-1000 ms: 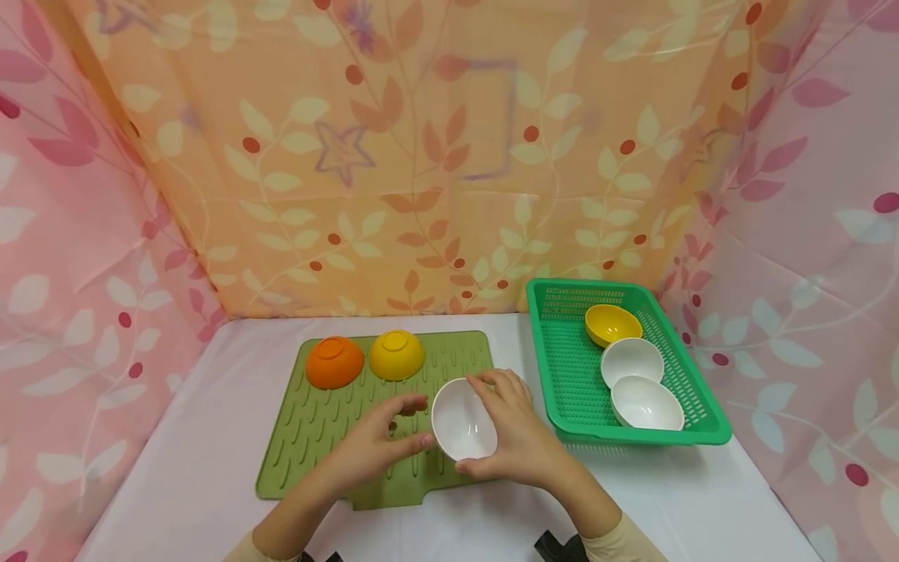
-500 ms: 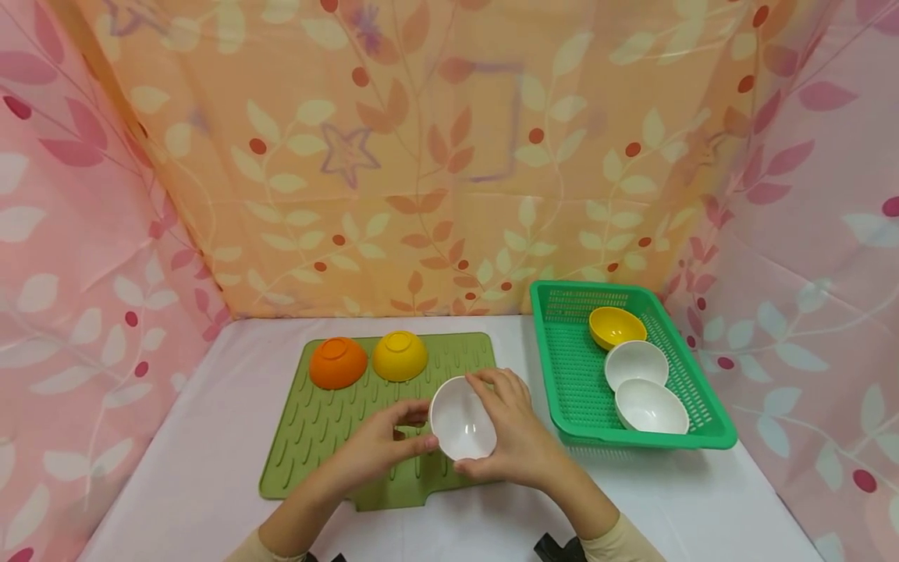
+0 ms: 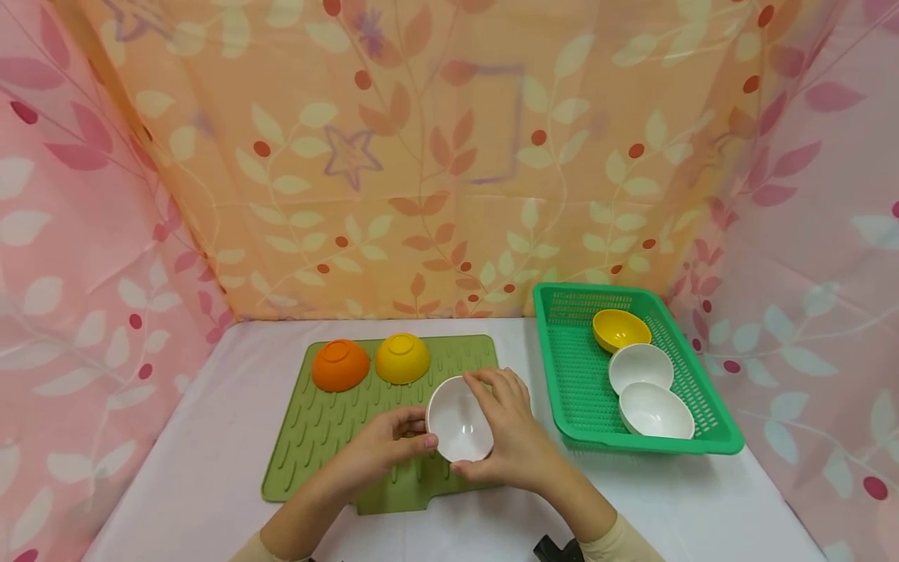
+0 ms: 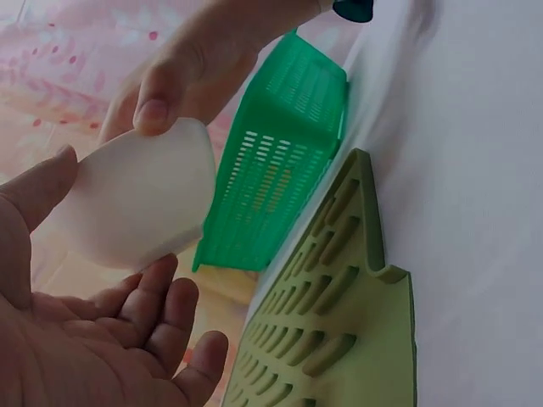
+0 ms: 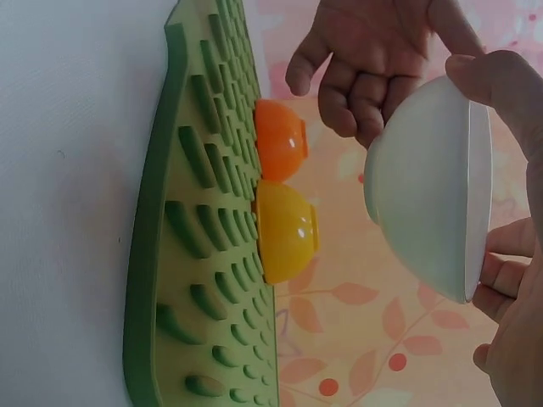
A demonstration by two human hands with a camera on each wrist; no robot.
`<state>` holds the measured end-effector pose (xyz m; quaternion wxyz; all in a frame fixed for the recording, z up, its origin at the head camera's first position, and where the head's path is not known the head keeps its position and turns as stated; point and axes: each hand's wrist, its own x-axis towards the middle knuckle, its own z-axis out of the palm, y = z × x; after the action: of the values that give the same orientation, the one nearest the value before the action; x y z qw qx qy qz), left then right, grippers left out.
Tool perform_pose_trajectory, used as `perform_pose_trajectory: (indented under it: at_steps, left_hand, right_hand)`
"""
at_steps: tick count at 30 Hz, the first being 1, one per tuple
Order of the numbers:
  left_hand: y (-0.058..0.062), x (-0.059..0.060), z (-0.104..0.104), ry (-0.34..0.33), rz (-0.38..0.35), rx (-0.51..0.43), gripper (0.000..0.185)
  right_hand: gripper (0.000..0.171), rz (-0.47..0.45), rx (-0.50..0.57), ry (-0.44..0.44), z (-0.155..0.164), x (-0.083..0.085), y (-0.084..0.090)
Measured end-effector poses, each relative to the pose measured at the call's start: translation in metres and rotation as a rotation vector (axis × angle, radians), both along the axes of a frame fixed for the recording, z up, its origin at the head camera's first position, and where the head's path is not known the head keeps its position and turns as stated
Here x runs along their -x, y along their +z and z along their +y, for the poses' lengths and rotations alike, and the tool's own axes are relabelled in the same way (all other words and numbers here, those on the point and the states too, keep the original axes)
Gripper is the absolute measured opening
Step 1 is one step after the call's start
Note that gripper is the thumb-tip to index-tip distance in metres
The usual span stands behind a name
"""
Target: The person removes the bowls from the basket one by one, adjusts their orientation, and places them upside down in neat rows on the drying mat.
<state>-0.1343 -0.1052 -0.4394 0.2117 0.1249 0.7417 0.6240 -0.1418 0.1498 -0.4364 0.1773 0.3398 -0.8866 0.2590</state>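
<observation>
A white bowl (image 3: 460,421) is held tilted above the green drying mat (image 3: 309,437), its inside facing me in the head view. My right hand (image 3: 516,433) grips its right side, thumb low and fingers at the upper rim. From the left, my left hand (image 3: 382,446) has its thumb and fingertips on the bowl's side. In the left wrist view, the thumb and curled fingers meet the outside of the bowl (image 4: 140,195). An orange bowl (image 3: 340,367) and a yellow bowl (image 3: 402,361) lie upside down at the mat's back left.
A green basket (image 3: 548,375) stands to the right, holding a yellow bowl (image 3: 621,331) and two white bowls, the nearer white bowl (image 3: 656,412) by its front wall. Patterned cloth walls (image 3: 393,234) enclose the white table (image 3: 197,468) at the back and sides.
My left hand has come in to the white bowl and now touches it, where a gap showed before. The bowl, in my right hand, has shifted slightly left.
</observation>
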Motion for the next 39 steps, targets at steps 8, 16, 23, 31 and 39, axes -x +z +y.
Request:
perform_pose_trajectory:
  at_steps: [8,16,23,31,39]
  left_hand:
    - [0.002,0.001,0.002,0.025,-0.056,-0.061,0.063]
    - [0.002,0.001,0.002,0.121,-0.060,-0.088,0.059]
    - [0.006,0.000,-0.002,0.204,0.136,0.065,0.064]
    - [0.016,0.000,-0.007,0.237,0.381,0.206,0.069]
    - [0.014,-0.001,-0.009,0.200,0.658,0.311,0.074]
  right_hand:
    - [0.119,0.062,-0.009,-0.013,-0.003,0.000,-0.001]
    - [0.121,0.089,-0.034,-0.030,-0.008,-0.002,0.001]
    - [0.108,-0.068,0.105,-0.029,0.001,-0.002,0.007]
    - [0.091,-0.357,0.254,-0.056,0.010,-0.002,0.016]
    - [0.075,-0.563,0.348,0.016,0.014,0.002,0.015]
